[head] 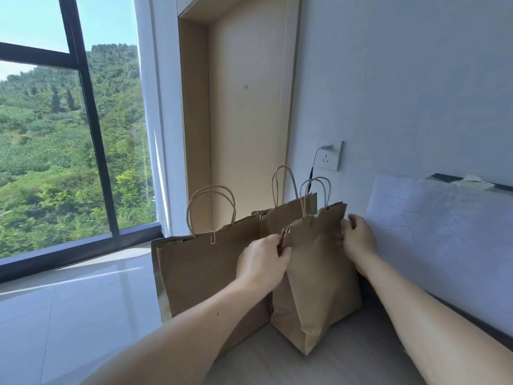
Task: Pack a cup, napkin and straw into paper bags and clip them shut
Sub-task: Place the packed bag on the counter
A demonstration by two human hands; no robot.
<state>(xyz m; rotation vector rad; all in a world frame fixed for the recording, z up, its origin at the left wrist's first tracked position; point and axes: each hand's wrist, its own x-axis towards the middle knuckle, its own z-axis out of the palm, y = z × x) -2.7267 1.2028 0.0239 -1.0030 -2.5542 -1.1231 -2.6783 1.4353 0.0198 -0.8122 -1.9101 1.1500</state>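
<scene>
Three brown paper bags with twisted paper handles stand on a grey surface. The nearest bag (316,273) is between my hands, its top pressed flat. My left hand (263,262) pinches its upper left edge, and my right hand (356,237) grips its upper right edge. To the left stands a wider bag (205,270) whose mouth is held by a white paper clip (213,238). A third bag (280,218) stands behind, with a small orange clip (286,209) at its top. No cup, napkin or straw shows.
A white wall with a socket (330,157) and a plugged-in charger cable is just behind the bags. A white sheet (444,226) leans against the wall at right. A beige door (244,120) and a large window (69,134) lie beyond; glossy floor (69,301) is at left.
</scene>
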